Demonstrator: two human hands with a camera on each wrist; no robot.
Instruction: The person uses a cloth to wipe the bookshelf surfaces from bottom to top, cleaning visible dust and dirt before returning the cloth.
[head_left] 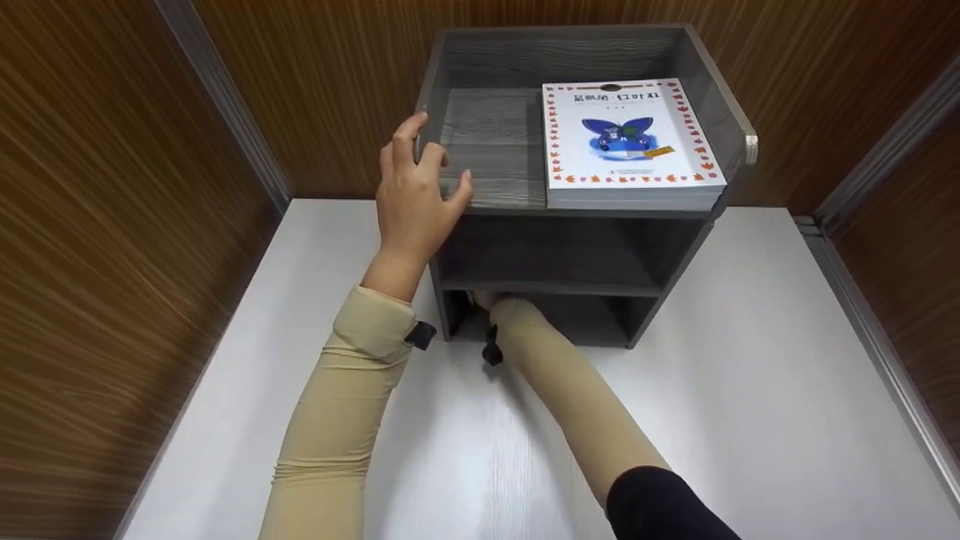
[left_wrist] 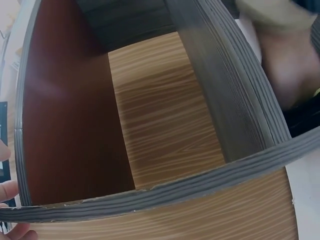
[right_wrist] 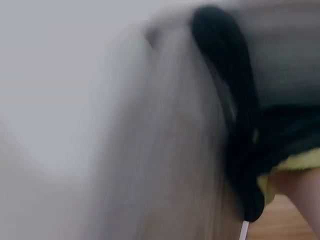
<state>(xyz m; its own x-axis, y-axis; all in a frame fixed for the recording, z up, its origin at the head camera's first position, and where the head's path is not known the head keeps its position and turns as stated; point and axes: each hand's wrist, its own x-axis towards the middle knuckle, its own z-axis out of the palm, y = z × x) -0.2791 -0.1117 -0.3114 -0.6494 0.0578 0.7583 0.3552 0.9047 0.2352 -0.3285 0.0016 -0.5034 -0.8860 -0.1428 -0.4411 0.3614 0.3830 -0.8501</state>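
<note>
Your left hand (head_left: 416,184) gripped shelf unit (head_left: 551,288) by its left wall (head_left: 433,82), high up; your right hand (left_wrist: 287,65) sat inside unit's lowest compartment (head_left: 596,319), grip unclear. Dark-and-yellow thing (right_wrist: 242,130) lay between right hand and unit's left wall, right hand nearer; long axis couldn't be told.

Bottom compartment (head_left: 600,321) — partly hidden (right sleeve (head_left: 559,375))

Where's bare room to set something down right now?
Top tray, between left hand and book stack; white table, right of the shelf unit. The middle compartment looks bare. Crowded: bottom compartment's left, where the right sleeve enters.
</note>
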